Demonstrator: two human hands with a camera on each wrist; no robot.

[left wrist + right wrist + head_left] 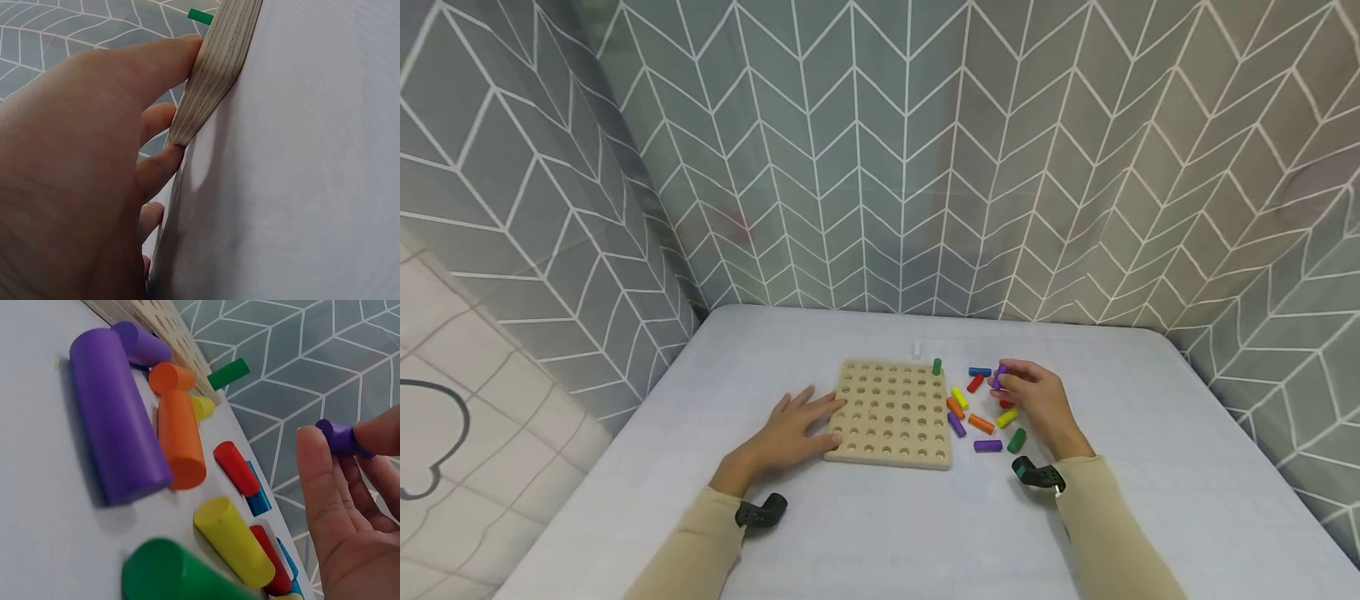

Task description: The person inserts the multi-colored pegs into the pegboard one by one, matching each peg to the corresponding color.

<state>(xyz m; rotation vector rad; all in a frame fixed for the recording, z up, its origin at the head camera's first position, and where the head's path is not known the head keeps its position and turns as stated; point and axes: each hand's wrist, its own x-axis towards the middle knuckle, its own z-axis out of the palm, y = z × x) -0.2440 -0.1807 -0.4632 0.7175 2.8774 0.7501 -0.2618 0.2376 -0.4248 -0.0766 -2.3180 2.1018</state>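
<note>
A light wooden pegboard (pixel 887 457) with rows of round holes lies flat on the table. At its far right corner a green peg (pixel 937 366) stands upright. My left hand (pixel 790 432) rests along the board's left side, fingers spread, with the thumb and fingertips touching its edge. To the right of the board, my right hand (pixel 1037 402) pinches a purple peg (pixel 342 438) between thumb and fingers, raised above the table. Loose pegs lie under and beside that hand, among them a yellow peg (pixel 234 542), a green peg (pixel 1017 440) and a purple peg (pixel 988 446).
Orange pegs (pixel 981 423), a red peg (pixel 975 383) and a blue peg (pixel 980 372) are scattered close to the board's right edge. A small whitish piece (pixel 917 350) sits behind the board. Patterned curtains (pixel 880 167) hang behind the white table (pixel 865 533).
</note>
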